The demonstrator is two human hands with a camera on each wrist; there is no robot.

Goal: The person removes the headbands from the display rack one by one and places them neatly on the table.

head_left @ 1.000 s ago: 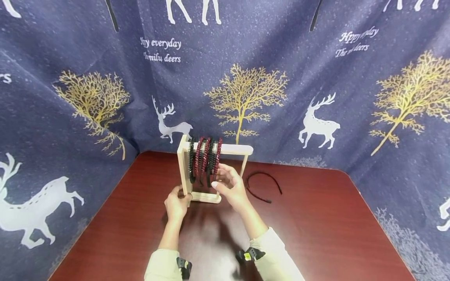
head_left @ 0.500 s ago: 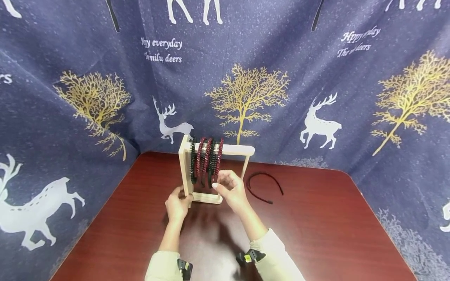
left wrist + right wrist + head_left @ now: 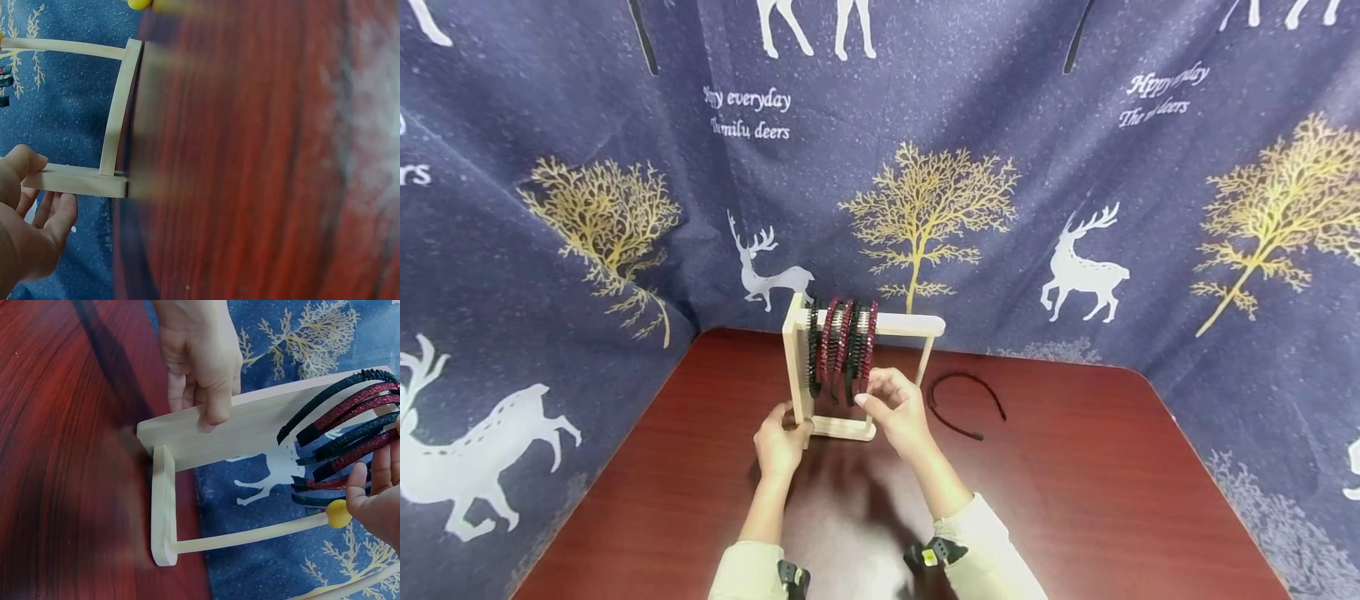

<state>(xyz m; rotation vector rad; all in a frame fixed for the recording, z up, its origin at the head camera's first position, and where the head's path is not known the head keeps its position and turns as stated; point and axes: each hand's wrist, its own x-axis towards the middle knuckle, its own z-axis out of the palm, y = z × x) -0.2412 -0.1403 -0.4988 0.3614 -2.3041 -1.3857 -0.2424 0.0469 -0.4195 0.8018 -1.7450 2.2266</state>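
Observation:
A pale wooden stand rises from the table with several black and dark red headbands hanging on its top bar. My left hand grips the lower part of its upright board, thumb on one face and fingers on the other. At the right end of the row, my right hand pinches the lower part of a dark red headband between thumb and fingers. Its fingertips partly cover this headband in the right wrist view. Nearest the upright hangs a black headband.
Right of the stand, a loose dark headband lies on the reddish-brown table. A yellow ball shows at the stand's thin rod. Behind the table hangs a blue cloth printed with deer and trees.
My right hand has slid slightly down along the rightmost dark red headband, its fingers drawing closer to the thumb. The left hand has kept its hold on the stand.

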